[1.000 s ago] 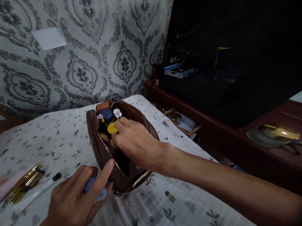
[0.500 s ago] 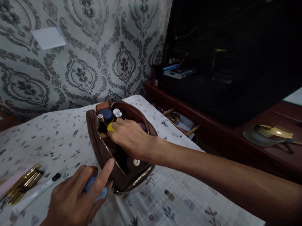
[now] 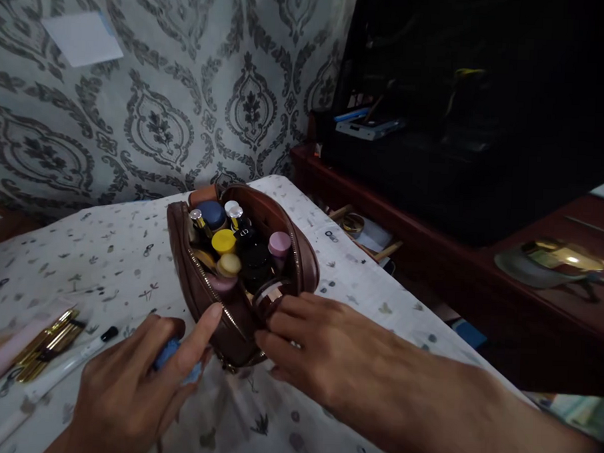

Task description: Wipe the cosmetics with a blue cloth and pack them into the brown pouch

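Note:
A brown leather cosmetic bag [image 3: 184, 261] stands unzipped on the table, packed with small bottles and jars. Inside are a yellow-lidded jar [image 3: 224, 241], a pink-capped bottle [image 3: 280, 243], a dark blue lid [image 3: 212, 214] and a dark round container with a rose-gold band [image 3: 269, 296]. My right hand [image 3: 322, 341] is curled over the bag's near right edge, with its fingertips beside that banded container; the fingertips are partly hidden. In my left hand [image 3: 140, 373] a crumpled, soft blue piece [image 3: 167, 355] is held in the palm, and the index finger points at the zipper edge.
Gold-coloured tubes [image 3: 51, 346] and a white pen-like stick [image 3: 70, 370] lie at the left on the patterned tablecloth [image 3: 120, 272]. To the right, a dark red cabinet [image 3: 429, 285] carries a large black screen [image 3: 461, 126]. A small drawer or box [image 3: 376, 240] shows beyond the table edge.
My right hand has come out from among the bottles and moved toward me to the bag's near right edge, uncovering the contents. My left hand still holds the blue piece.

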Demonstrator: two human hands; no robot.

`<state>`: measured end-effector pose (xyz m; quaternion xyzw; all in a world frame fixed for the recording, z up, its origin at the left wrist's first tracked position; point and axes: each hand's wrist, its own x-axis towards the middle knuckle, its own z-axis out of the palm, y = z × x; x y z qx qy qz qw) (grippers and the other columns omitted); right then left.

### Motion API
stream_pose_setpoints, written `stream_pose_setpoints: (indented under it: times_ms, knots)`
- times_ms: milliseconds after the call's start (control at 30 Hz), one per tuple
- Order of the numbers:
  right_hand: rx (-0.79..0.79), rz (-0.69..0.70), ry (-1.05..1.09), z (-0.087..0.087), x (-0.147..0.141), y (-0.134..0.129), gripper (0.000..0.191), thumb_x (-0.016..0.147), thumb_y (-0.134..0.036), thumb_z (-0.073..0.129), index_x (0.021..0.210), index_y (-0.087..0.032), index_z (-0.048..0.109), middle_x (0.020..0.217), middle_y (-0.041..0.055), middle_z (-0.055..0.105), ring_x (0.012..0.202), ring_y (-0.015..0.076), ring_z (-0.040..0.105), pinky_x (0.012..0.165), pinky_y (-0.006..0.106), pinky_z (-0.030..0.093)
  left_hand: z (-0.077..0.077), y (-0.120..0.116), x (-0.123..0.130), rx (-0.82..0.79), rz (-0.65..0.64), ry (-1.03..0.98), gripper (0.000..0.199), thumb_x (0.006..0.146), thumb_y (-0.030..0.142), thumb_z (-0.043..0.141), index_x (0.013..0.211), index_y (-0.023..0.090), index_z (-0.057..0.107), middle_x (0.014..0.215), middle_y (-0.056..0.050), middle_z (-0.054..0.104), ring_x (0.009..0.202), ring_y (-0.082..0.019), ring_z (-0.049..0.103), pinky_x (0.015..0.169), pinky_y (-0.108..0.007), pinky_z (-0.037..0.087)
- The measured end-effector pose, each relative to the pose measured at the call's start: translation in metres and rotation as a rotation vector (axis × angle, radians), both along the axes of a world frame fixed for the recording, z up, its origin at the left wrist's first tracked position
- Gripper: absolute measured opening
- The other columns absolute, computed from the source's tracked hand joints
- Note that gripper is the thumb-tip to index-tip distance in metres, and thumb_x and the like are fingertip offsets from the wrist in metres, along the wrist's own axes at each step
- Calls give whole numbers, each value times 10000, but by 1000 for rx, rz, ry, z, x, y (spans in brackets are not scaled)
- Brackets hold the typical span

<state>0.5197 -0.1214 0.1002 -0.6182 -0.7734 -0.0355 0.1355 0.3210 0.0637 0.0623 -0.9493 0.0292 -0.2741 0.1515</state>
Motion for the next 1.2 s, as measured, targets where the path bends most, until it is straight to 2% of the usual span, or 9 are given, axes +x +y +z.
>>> stream_pose_setpoints:
  times_ms: [133, 200, 300, 500, 667, 833, 933, 1067, 1200]
  knots:
    - [141, -61, 29, -20, -8, -18, 241, 919, -101, 550, 1105, -148, 696, 1058, 95, 749, 985, 243, 678, 847, 361, 578, 3, -1, 4, -6, -16, 8, 556, 1004, 258, 458, 1542, 185, 336, 756, -31, 581, 608, -146, 543, 533, -258, 398]
    - [203, -122, 85, -28, -10, -20, 270, 954, -108, 520, 1166, -143, 683, 1114, 94, 746, 1077, 242, 666, 892, 364, 585, 4, -1, 6, -10, -29, 21, 578, 1001, 249, 460, 1554, 180, 307, 733, -30, 589, 579, -149, 533, 495, -265, 388]
    - [244, -137, 167, -36, -11, -20, 277, 979, -138, 511, 1202, -152, 676, 1169, 93, 735, 1156, 223, 646, 961, 363, 578, 5, -2, 6, -28, -17, 33, 571, 1003, 260, 450, 1553, 193, 310, 734, -30, 591, 577, -154, 537, 490, -270, 401]
    - [304, -150, 225, -48, -14, -16, 279, 996, -180, 507, 1225, -124, 658, 1183, 100, 729, 1148, 203, 651, 996, 346, 565, 2, -6, 2, -52, 14, 23, 538, 999, 227, 448, 1525, 173, 347, 799, -35, 586, 646, -148, 574, 540, -257, 412]
    - [392, -122, 180, -56, -19, -10, 292, 993, -188, 498, 1255, -133, 614, 1219, 125, 696, 1159, 230, 640, 958, 383, 575, -11, -14, -15, -113, 38, 19, 458, 1013, 281, 420, 1421, 78, 370, 861, -74, 649, 735, -187, 633, 518, -267, 430]
    - [466, -112, 148, -62, -27, 2, 314, 1011, -238, 457, 1289, -165, 583, 1267, 134, 647, 1167, 249, 620, 974, 404, 545, -33, -3, -52, -119, 240, 80, 350, 1010, 292, 393, 1313, 116, 400, 878, -75, 656, 765, -210, 652, 508, -278, 473]
    - [524, -125, 157, -67, -33, 5, 310, 1008, -290, 467, 1262, -173, 601, 1280, 132, 634, 1157, 267, 623, 978, 422, 536, -42, 10, -75, -162, 409, 181, 316, 987, 271, 424, 1283, 162, 443, 949, -84, 658, 868, -228, 662, 586, -299, 523]
    - [581, -177, 207, -70, -42, 1, 276, 984, -318, 506, 1203, -212, 636, 1302, 114, 623, 1154, 298, 630, 995, 474, 518, -45, 33, -100, -325, 709, 272, 338, 952, 257, 491, 1285, 201, 503, 1142, -100, 648, 1091, -255, 618, 752, -345, 559]
    - [654, -168, 242, -66, -58, -3, 218, 957, -275, 552, 1136, -226, 667, 1274, 111, 643, 1119, 296, 649, 976, 463, 521, -44, 59, -122, -412, 979, 170, 321, 965, 225, 451, 1275, 223, 536, 1300, -88, 601, 1214, -239, 559, 885, -345, 529]
